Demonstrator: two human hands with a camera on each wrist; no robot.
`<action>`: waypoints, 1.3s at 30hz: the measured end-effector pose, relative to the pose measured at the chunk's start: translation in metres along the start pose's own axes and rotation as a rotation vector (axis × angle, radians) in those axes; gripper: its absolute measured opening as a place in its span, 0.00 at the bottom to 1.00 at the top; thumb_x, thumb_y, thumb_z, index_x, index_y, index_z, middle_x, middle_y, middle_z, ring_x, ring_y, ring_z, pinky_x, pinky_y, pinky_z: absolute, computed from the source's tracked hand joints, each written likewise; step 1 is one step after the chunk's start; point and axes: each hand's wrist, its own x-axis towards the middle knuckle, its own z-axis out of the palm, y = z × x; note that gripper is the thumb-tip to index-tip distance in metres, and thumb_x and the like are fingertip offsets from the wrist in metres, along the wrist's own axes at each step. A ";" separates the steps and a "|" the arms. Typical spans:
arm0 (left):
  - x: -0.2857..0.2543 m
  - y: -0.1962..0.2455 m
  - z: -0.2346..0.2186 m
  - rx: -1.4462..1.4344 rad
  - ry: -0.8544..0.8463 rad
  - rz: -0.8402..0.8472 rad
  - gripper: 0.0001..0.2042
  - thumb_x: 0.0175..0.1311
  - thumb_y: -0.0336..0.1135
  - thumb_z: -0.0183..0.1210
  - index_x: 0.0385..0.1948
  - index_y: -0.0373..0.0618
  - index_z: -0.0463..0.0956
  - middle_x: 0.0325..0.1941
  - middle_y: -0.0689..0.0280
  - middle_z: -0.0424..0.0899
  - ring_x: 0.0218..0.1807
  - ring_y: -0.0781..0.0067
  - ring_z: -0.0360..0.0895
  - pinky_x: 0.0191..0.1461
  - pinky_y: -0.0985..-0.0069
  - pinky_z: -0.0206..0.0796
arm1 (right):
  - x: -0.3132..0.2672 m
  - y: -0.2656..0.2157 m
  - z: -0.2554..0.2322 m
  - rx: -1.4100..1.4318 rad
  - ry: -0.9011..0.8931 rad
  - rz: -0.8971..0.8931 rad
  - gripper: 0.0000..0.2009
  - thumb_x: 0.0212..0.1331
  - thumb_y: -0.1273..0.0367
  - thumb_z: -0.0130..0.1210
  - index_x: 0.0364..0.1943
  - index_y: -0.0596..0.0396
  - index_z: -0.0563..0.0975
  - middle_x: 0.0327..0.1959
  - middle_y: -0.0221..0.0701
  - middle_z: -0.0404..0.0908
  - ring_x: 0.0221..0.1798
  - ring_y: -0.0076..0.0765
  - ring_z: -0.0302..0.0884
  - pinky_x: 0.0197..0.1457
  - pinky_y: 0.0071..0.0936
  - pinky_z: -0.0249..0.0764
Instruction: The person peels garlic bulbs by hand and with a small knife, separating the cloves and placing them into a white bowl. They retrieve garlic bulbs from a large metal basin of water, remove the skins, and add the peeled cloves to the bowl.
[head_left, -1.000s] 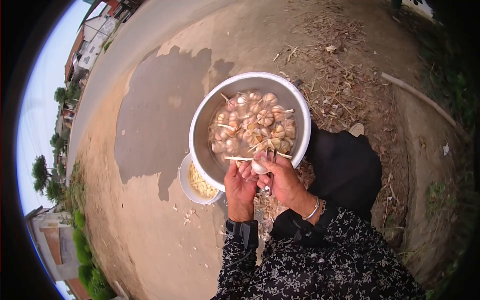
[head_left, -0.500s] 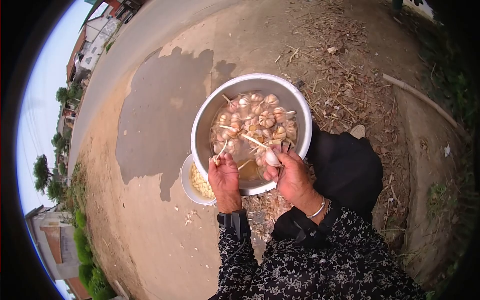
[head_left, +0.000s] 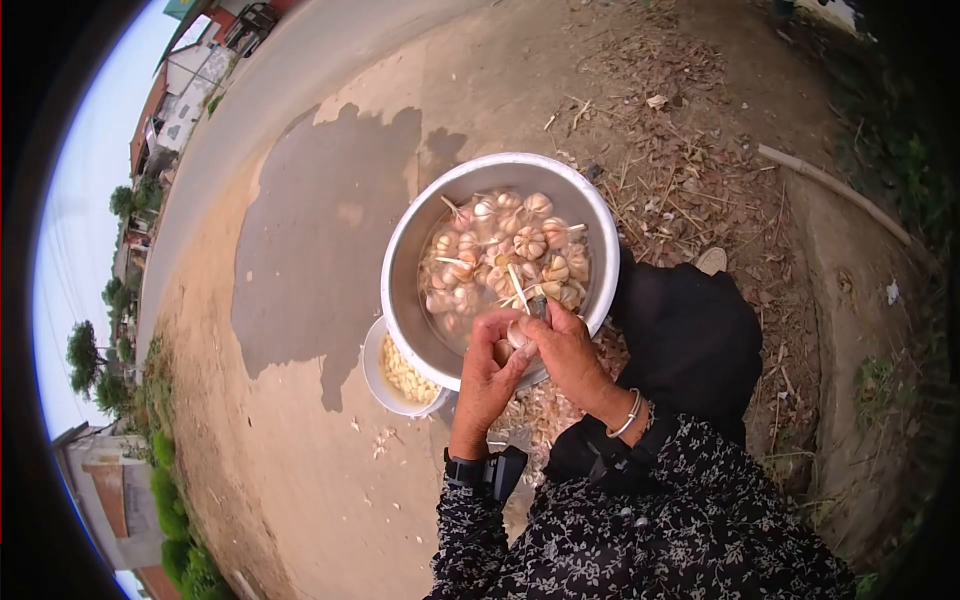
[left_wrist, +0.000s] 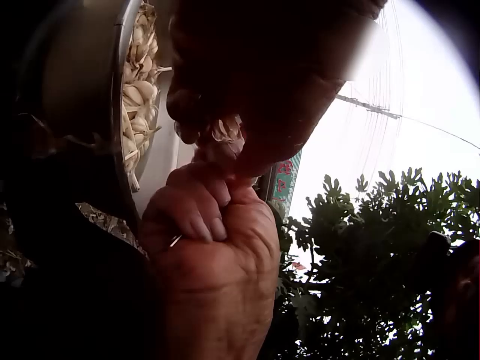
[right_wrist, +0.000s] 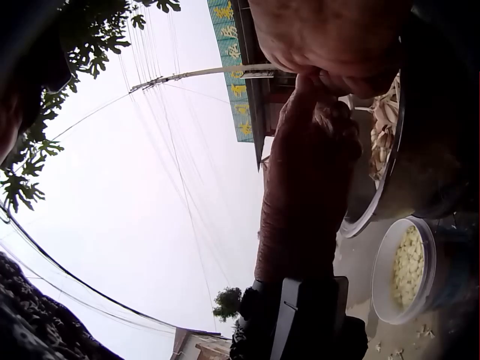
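Both hands meet over the near rim of a metal basin (head_left: 402, 240) with garlic bulbs (head_left: 529, 243) in water. My left hand (head_left: 485, 375) curls its fingers round a garlic bulb (head_left: 517, 334), partly hidden by the fingers. My right hand (head_left: 577, 362) touches that bulb from the other side and grips a slim dark metal tool (head_left: 540, 306), mostly hidden by the hand. A pale garlic stalk (head_left: 518, 287) stands up just beyond the fingertips. The left wrist view shows the papery bulb (left_wrist: 227, 135) between the two hands.
A white bucket (right_wrist: 383, 274) of peeled garlic cloves (right_wrist: 409, 266) stands left of the basin. Garlic skins (head_left: 545, 415) litter the ground below the hands. Dry leaves (head_left: 670, 165) and a long stick (head_left: 835, 195) lie to the right, near the person's dark-clothed leg (head_left: 690, 330).
Half a second ago my left hand was apart at the left with a thin stalk piece, while the right held the bulb. Now the left has moved right and grips the bulb.
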 end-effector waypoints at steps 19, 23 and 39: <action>0.000 -0.001 0.019 -0.672 0.218 -0.283 0.11 0.66 0.37 0.47 0.46 0.45 0.67 0.23 0.74 0.66 0.18 0.89 0.56 0.20 0.89 0.45 | -0.009 -0.005 -0.009 0.648 -0.164 0.368 0.06 0.64 0.67 0.49 0.39 0.52 0.70 0.19 0.20 0.64 0.13 0.13 0.54 0.11 0.16 0.51; 0.002 -0.010 0.005 -0.852 0.115 -0.374 0.09 0.67 0.38 0.47 0.43 0.45 0.67 0.23 0.69 0.67 0.17 0.85 0.59 0.16 0.88 0.47 | -0.006 -0.004 -0.007 0.676 -0.133 0.417 0.05 0.63 0.66 0.49 0.37 0.51 0.70 0.18 0.21 0.63 0.11 0.15 0.51 0.10 0.16 0.49; 0.011 -0.027 0.007 -1.957 0.079 -0.226 0.07 0.68 0.31 0.43 0.29 0.39 0.63 0.26 0.64 0.63 0.23 0.77 0.61 0.18 0.82 0.52 | 0.002 -0.007 -0.013 1.064 -0.163 0.522 0.05 0.67 0.70 0.43 0.32 0.51 0.68 0.17 0.23 0.63 0.09 0.15 0.48 0.12 0.17 0.47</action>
